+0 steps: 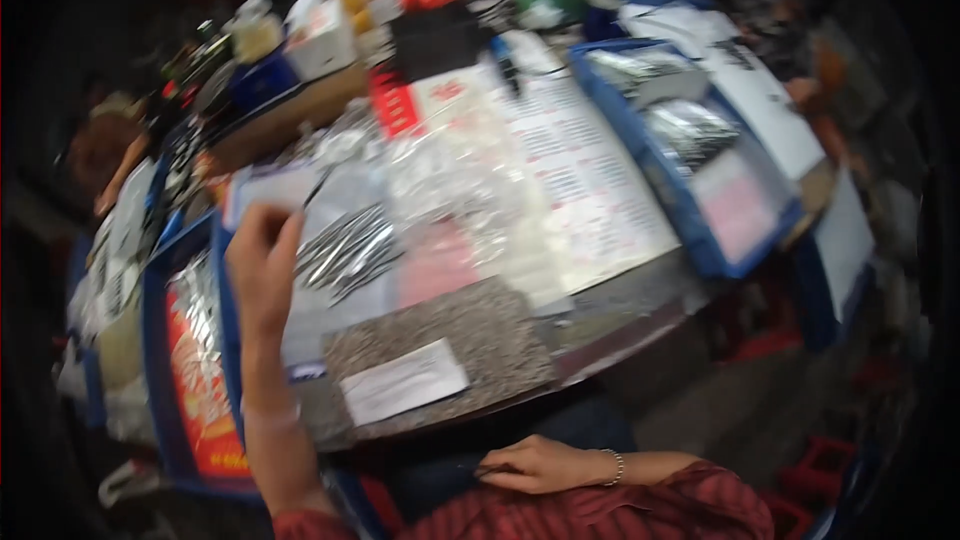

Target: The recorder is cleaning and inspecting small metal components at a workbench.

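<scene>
**Crowded worktable, left hand raised over packets, right hand low at lap**

Cluttered worktable (640, 285) fills the middle of the frame, its near edge curving from lower left up to the right; picture is motion-blurred. Only bare strip of top is along that near edge, right of centre. Floor at lower right is dim but open, with red stools partly in view.

Blue tray (700, 240) at upper right runs off the table's right side, holding silvery bags and a pink sheet. Second blue bin (155, 340) at lower left hangs just beside the table's left edge, red-and-silver packaging inside. Long printed sheet (580, 170) under clear plastic covers centre-right. Speckled grey mat (480, 330) lies at the near edge, a white slip (403, 381) on it. Clear packet of dark thin metal pieces (345, 250) sits centre-left, just above the mat. Back edge, top of frame, is packed: boxes, a red cap, a green box, too blurred to name further.

Left hand (262, 260) is up at centre-left, fingers curled, pinching a pale flat card or packet (275, 185) at its lower edge, just left of the metal pieces. Right hand (535, 465) rests bottom centre below the table edge, on dark trousers, loosely closed on a thin dark stick-like item (480, 467); exact kind cannot be told. Striped red sleeve at bottom right.
</scene>
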Tool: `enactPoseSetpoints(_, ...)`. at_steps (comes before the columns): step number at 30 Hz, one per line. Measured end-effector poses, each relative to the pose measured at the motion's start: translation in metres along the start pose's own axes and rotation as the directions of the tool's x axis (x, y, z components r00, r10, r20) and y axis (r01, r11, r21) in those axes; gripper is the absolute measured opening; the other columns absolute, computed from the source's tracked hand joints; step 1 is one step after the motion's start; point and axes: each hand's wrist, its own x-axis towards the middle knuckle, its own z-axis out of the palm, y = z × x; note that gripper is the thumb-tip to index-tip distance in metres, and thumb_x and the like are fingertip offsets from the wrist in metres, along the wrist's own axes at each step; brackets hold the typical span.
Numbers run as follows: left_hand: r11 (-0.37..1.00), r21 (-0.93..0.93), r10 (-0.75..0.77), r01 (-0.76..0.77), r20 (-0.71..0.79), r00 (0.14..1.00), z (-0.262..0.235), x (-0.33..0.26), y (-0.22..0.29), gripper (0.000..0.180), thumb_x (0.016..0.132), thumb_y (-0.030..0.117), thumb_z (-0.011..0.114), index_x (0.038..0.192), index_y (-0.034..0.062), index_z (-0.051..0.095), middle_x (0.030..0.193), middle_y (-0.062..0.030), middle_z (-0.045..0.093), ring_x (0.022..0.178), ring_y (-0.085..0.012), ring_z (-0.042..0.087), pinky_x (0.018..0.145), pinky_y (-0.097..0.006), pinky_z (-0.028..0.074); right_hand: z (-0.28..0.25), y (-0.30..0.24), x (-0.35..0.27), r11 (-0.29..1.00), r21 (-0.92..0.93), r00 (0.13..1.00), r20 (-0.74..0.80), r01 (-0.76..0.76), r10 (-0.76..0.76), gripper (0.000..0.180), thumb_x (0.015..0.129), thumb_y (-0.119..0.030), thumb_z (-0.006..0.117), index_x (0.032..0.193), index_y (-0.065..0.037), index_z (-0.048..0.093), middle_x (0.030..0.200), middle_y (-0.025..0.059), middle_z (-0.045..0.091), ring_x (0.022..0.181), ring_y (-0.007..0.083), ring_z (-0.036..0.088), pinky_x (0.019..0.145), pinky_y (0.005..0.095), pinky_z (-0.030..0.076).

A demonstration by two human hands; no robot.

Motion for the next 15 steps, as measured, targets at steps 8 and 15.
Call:
enactPoseSetpoints(8,0.852,-0.455,-0.208,0.259,0.16,0.965,-0.022,-0.204,0.121,0.012,0.085,-0.005,0.066,0.096,-0.0009,0.062,0.09,-0.0034,0.063,0.085,-0.0105,0.058,0.076,-0.024,0.047,-0.008,-0.069,0.015,0.794,0.606,0.944,-0.289,0.05,0.162,0.033,0.094,-0.01,0.062,0.125,-0.001,0.053,0.102,0.0054,0.065,0.098,0.0109,0.062,0.083,0.0262,0.05)
enactPoseSetpoints(15,0.687,-0.613,-0.502,0.39,-0.012,0.865,-0.003,-0.253,0.118,0.011,0.081,-0.007,0.063,0.086,0.0004,0.057,0.083,-0.0057,0.058,0.076,-0.0101,0.054,0.07,-0.021,0.043,0.015,-0.058,0.022,0.79,0.613,0.968,-0.19,-0.015,0.166,0.041,0.09,-0.007,0.066,0.129,-0.004,0.052,0.103,0.0008,0.06,0.095,0.0066,0.056,0.078,0.0206,0.046)
